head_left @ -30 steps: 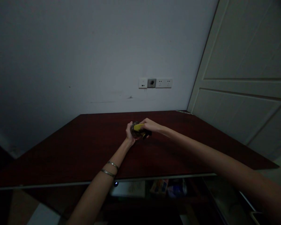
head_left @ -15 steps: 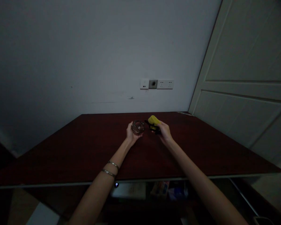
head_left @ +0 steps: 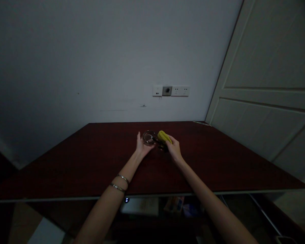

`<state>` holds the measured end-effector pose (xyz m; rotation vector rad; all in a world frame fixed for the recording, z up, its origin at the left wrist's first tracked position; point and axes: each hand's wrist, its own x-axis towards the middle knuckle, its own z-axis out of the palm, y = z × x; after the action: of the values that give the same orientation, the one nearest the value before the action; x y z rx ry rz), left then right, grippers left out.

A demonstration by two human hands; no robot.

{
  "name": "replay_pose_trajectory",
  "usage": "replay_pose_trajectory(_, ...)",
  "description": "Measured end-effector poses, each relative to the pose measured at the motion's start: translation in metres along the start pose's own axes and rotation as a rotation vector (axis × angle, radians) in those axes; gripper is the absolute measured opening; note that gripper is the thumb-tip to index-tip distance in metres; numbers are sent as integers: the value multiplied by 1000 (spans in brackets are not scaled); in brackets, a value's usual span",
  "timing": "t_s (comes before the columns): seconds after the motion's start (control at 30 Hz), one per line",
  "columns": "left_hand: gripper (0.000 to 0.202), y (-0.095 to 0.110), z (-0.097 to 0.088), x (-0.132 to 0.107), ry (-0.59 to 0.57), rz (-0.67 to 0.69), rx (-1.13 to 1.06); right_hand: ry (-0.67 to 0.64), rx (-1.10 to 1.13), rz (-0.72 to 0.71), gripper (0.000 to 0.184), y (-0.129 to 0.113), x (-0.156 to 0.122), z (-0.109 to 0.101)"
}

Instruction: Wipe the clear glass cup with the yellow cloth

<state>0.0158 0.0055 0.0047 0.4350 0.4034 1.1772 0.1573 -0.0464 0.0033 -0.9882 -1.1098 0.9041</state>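
My left hand (head_left: 142,149) is closed around the side of a round clear glass dish (head_left: 148,138), thick-walled like an ashtray, its open top turned towards me. My right hand (head_left: 174,148) grips a soft-looking yellow thing (head_left: 164,136), perhaps a cloth or sponge. Beneath the yellow thing is a dark piece (head_left: 163,146) with a thin tip that reaches over the dish's right rim. The dim light hides what kind of thing the dark piece is. Both hands are above the dark red tabletop (head_left: 91,159).
Behind the table stands a pale wall with a row of sockets (head_left: 170,90). A white panelled door (head_left: 264,118) borders the right side. Below the table's front edge, a shelf holds a pale flat item (head_left: 139,206) and several packets (head_left: 175,205).
My right hand has moved left and slightly down, bringing the yellow thing and the dark tip to the dish. The dish's opening now faces me more; my left hand has barely shifted.
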Motion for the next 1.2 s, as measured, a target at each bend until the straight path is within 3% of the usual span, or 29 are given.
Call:
replay_pose_trajectory(0.1, 33, 0, -1, 0, 6, -22, 5, 11, -144, -142, 40, -5, 8, -8)
replay_pose_trajectory(0.23, 26, 1, -4, 1, 4, -44, -8, -34, -466, -566, 40, -21, 17, -21)
replay_pose_trajectory(0.3, 23, 1, -5, 0, 21, -6, -37, -186, -672, -781, 43, -31, 19, -25)
replay_pose_trajectory(0.4, 26, 0, -4, -2, -48, 22, -76, -485, -994, -1013, 44, -44, 21, -25)
replay_pose_trajectory(0.5, 31, -1, -2, -5, -122, -3, -71, -734, -1254, -1163, 39, -50, 25, -19)
replay_pose_trajectory(0.57, 30, -2, 0, -5, -102, -17, -55, -830, -1364, -1222, 36, -51, 27, -14)
replay_pose_trajectory(0.7, 28, -5, -1, 1, -4, -13, -2, -878, -1515, -1207, 33, -48, 26, -3)
replay_pose_trajectory(0.9, 15, -4, -3, 7, 11, 241, 72, -765, -1620, -997, 32, -41, 6, 20)
replay_pose_trajectory(1.07, 18, -6, -1, 3, -38, 305, 143, -689, -1539, -684, 27, -47, -10, 35)
replay_pose_trajectory(1.2, 19, -8, 1, 2, -20, 302, 185, -537, -1383, -472, 22, -51, -12, 38)
